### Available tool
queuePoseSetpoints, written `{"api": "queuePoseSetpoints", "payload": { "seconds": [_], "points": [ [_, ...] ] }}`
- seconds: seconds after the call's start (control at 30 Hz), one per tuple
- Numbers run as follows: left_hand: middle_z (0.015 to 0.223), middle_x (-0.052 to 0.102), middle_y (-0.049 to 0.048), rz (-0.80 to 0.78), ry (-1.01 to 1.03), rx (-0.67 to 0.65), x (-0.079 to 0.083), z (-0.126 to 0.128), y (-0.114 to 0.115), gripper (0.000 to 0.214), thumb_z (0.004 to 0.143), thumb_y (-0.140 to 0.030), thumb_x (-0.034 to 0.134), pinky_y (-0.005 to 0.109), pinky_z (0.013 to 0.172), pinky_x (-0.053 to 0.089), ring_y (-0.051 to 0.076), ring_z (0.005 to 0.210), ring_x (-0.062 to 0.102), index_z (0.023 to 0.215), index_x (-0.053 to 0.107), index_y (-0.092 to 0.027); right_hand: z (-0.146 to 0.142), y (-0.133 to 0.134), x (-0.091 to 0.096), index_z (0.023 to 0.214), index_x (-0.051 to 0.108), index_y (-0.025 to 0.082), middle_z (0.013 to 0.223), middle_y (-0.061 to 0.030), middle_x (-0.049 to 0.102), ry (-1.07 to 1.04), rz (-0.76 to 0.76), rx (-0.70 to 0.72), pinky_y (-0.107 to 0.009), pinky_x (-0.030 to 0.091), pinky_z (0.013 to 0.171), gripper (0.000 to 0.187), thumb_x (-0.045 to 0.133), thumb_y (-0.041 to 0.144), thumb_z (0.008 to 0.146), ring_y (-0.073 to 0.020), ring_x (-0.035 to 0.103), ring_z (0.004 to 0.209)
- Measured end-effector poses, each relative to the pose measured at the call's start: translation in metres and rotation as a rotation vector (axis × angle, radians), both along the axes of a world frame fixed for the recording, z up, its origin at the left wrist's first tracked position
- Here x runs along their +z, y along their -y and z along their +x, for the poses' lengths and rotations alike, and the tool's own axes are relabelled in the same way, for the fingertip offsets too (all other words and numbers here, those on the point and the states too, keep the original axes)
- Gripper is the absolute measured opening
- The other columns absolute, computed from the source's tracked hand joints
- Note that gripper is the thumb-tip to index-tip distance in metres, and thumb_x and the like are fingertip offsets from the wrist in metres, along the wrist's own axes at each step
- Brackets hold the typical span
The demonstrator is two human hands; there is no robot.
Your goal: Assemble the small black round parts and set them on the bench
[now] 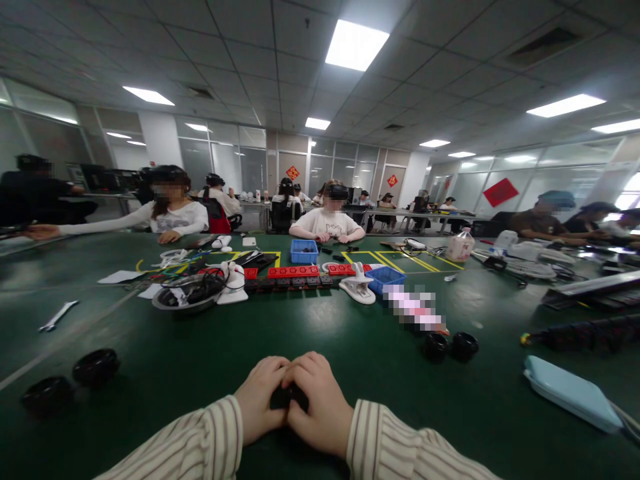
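My left hand [263, 393] and my right hand [317, 400] meet over the green table, close to me, with fingers curled and touching. Between them shows a black part [283, 398], mostly covered by the fingers, so its kind cannot be made out. Two black round, ring-like parts, one nearer [47, 397] and one farther [96, 367], lie to the left of my hands. Two similar black round parts, one [436, 347] and another [465, 345], sit to the right.
A wrench [59, 317] lies at far left, a light blue case [573, 393] at right. Across the table [320, 327] are red and black strips [293, 272], a blue bin [304, 251], a white clamp [359, 287] and a cable-filled tray [187, 305]. A co-worker [327, 220] sits opposite.
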State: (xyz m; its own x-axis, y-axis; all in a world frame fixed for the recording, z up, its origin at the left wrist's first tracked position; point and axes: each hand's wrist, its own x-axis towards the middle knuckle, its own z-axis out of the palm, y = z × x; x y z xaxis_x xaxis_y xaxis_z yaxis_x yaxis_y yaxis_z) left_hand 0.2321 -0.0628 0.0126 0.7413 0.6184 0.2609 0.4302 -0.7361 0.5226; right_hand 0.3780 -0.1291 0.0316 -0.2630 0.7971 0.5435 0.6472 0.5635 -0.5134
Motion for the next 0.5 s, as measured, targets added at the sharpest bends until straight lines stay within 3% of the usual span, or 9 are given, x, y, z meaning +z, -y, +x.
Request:
{"api": "queuePoseSetpoints", "payload": {
  "seconds": [0.17, 0.33, 0.5],
  "points": [
    [0.101, 0.054, 0.0060, -0.012, -0.009, -0.015, -0.004, -0.001, -0.003, 0.036, 0.058, -0.017, 0.062, 0.043, 0.094, 0.037, 0.025, 0.099, 0.048, 0.093, 0.054, -0.018, 0.000, 0.003, 0.004, 0.086, 0.052, 0.018, 0.088, -0.0034, 0.056, -0.054, 0.002, 0.126, -0.035, 0.033, 0.084, 0.031, 0.046, 0.010, 0.056, -0.0185, 0.046, 0.087],
    [0.110, 0.053, 0.0067, 0.022, 0.016, -0.033, -0.006, -0.003, -0.003, 0.061, 0.058, -0.036, 0.072, 0.046, 0.094, 0.036, 0.027, 0.102, 0.048, 0.112, 0.050, -0.021, 0.003, -0.001, 0.000, 0.095, 0.050, 0.017, 0.095, -0.0052, 0.052, -0.171, -0.081, -0.068, -0.035, 0.035, 0.083, 0.028, 0.056, 0.019, 0.067, -0.0192, 0.045, 0.090],
    [0.103, 0.055, 0.0045, 0.024, -0.033, -0.046, 0.000, -0.002, -0.003, 0.041, 0.062, -0.030, 0.070, 0.040, 0.088, 0.040, 0.024, 0.096, 0.050, 0.100, 0.058, -0.020, 0.005, -0.007, -0.007, 0.087, 0.051, 0.017, 0.085, -0.0034, 0.051, -0.099, -0.144, -0.188, -0.034, 0.036, 0.075, 0.022, 0.060, 0.032, 0.073, -0.0182, 0.045, 0.082]
  ]
}}
